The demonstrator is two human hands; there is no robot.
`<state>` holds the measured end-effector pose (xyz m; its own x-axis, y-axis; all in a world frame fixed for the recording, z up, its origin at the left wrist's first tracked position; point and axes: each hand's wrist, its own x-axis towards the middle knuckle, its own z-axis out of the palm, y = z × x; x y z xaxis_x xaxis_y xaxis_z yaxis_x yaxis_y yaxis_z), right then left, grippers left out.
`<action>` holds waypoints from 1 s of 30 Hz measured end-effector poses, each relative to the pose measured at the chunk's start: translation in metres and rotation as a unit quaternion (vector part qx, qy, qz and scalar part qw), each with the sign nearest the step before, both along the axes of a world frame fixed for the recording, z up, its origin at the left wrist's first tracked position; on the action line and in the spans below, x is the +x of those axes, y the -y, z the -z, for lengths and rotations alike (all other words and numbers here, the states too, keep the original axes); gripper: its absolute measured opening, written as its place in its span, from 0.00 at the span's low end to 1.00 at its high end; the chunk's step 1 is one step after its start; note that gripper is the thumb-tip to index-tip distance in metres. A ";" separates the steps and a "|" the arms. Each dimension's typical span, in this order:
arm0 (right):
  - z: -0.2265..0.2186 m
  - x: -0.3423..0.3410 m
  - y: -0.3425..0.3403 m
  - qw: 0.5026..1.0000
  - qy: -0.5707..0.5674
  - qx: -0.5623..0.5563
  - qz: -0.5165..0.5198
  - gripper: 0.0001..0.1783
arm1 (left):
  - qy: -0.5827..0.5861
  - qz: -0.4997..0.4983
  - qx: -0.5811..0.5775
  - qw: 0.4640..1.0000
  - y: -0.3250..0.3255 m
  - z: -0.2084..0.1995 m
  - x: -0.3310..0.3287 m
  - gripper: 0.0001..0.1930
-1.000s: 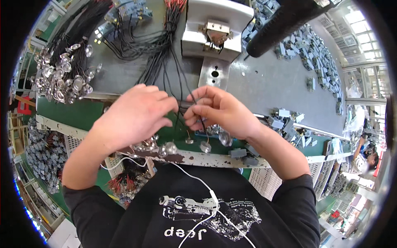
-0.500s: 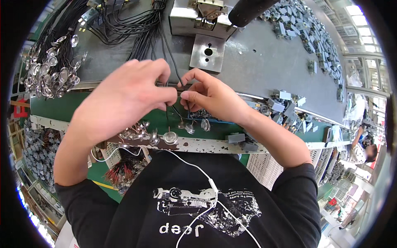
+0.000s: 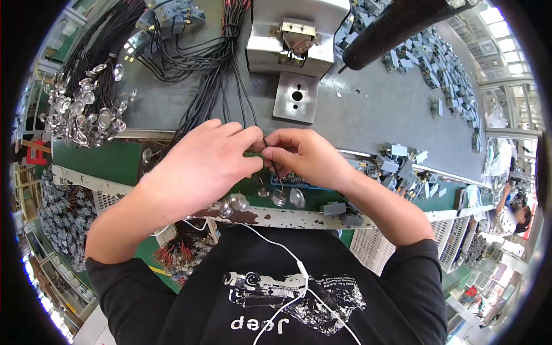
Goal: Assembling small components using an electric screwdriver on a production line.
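A black cable [image 3: 247,100] runs down from a bundle into the hands, over the near edge of the bench. My right hand [image 3: 313,155] pinches it between thumb and forefinger. Close against it on the left, my left hand [image 3: 215,161] has its fingers curled on the same cable; its fingertips are partly hidden. Below the fingers hang round silvery metal caps [image 3: 279,198] on thin leads. More such caps [image 3: 233,204] lie under my left wrist, on the near ledge. A blue tray [image 3: 310,186] of small dark parts sits partly behind my right hand.
A metal fixture [image 3: 296,43] with a holed plate [image 3: 296,103] stands ahead, beside a thick black bar [image 3: 391,34]. Bundled black cables [image 3: 210,92] and a heap of metal caps [image 3: 86,112] lie left. Grey connector housings [image 3: 431,63] cover the far right; several lie nearer [image 3: 402,161].
My left hand has come down and right, closing up to my right hand at the cable. The whole view has shifted slightly, showing more of the fixture.
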<state>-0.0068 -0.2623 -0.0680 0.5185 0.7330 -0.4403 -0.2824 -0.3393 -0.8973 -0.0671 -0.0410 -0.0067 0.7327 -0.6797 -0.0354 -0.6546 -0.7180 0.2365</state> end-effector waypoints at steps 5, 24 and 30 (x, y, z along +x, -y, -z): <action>-0.003 -0.006 0.010 0.995 0.026 0.084 0.044 0.12 | -0.063 0.012 -0.045 0.997 -0.025 -0.017 0.007 0.08; -0.044 0.018 0.042 0.971 0.200 0.033 0.130 0.24 | 0.089 -0.025 -0.142 0.986 -0.016 -0.007 0.058 0.17; -0.056 0.040 0.047 0.988 0.112 -0.020 -0.100 0.17 | 0.035 -0.007 -0.130 0.991 -0.024 -0.009 0.058 0.10</action>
<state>0.0336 -0.3095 -0.0123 0.4520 0.8157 -0.3611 -0.0020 -0.4039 -0.9148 -0.0092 -0.0172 0.0023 0.7366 -0.6489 0.1906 -0.6663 -0.6481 0.3687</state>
